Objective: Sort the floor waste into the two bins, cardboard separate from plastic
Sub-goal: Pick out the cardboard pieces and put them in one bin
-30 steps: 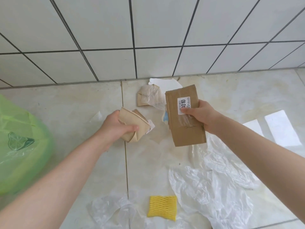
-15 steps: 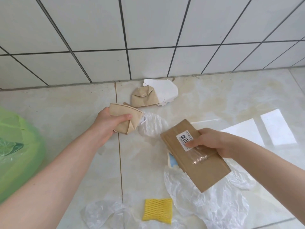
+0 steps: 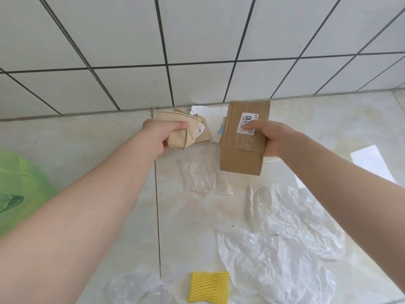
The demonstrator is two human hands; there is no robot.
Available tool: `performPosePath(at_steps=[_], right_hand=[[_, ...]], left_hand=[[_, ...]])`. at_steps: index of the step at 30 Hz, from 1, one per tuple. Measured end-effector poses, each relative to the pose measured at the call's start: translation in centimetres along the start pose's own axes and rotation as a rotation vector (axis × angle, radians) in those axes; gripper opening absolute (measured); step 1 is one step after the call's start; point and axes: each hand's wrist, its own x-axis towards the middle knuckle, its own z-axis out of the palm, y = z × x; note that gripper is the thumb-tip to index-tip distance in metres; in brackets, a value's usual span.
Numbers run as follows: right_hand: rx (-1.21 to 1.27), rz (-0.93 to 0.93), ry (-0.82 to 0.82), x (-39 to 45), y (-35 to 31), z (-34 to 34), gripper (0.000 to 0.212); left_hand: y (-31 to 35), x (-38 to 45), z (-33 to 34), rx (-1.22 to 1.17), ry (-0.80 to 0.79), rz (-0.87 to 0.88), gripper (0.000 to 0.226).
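Observation:
My left hand (image 3: 161, 133) grips a crumpled tan cardboard piece (image 3: 179, 137) above the floor near the wall. My right hand (image 3: 270, 139) holds a flat brown cardboard box (image 3: 241, 154) with a white label, upright and level with the left hand. Between and behind them on the floor lie another tan cardboard scrap (image 3: 205, 137) and a torn white sheet (image 3: 211, 116). Clear plastic film lies below: a small piece (image 3: 201, 178) in the middle and large crumpled sheets (image 3: 285, 238) at the right. A yellow foam net (image 3: 208, 287) lies at the bottom.
A bin lined with a green bag (image 3: 19, 189) stands at the left edge. More clear plastic (image 3: 135, 288) lies at the bottom left. The white tiled wall (image 3: 197, 51) meets the beige floor just behind the hands.
My right hand lifted the brown box from low over the plastic up toward the wall and turned it upright. My left hand moved forward with its cardboard piece.

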Motion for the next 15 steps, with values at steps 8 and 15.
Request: performPosePath(at_steps=[8, 15], right_hand=[[0.025, -0.012, 0.074, 2.1, -1.7, 2.4, 0.016], [0.057, -0.024, 0.09, 3.3, -1.2, 3.7, 0.022]], left_hand=[[-1.1, 1.2, 1.8, 0.242, 0.169, 0.084, 0.066], [-1.1, 1.0, 3.1, 0.13, 0.113, 0.072, 0.046]])
